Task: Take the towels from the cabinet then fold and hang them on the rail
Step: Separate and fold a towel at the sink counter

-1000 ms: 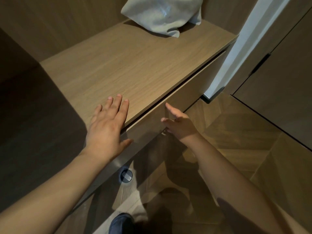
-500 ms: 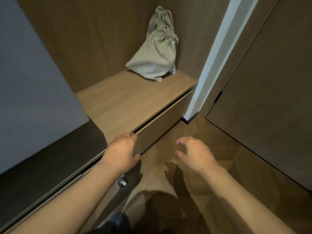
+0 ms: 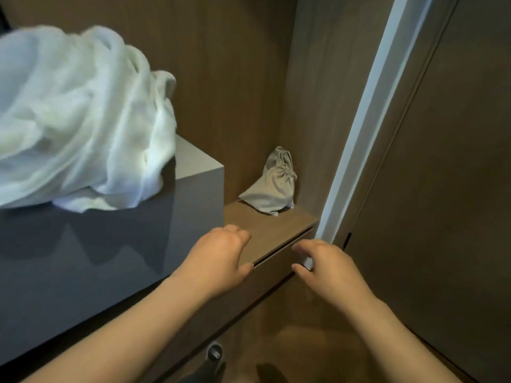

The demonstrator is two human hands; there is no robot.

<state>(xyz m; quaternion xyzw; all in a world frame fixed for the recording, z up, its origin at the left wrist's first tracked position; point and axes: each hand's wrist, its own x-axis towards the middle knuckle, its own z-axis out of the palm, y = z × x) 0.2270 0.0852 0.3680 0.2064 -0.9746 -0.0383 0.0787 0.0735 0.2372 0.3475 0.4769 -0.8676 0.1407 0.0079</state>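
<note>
Item: a heap of towels is set on top of a block unit at the left. To the unit's right and lower, a shelf is found, with a drawstring bag placed in its back right corner. A drawer front is fitted beneath the shelf, with the left hand held over the shelf's front edge and the right hand before the drawer front, further right; an upright frame strip is set just right of the shelf, with a door panel beyond it.

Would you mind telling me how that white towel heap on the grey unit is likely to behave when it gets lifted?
The white towel heap lies in loose, rumpled folds, so it will probably be floppy and sag from wherever it is gripped. It looks bulky yet airy, likely light for its size.
</note>
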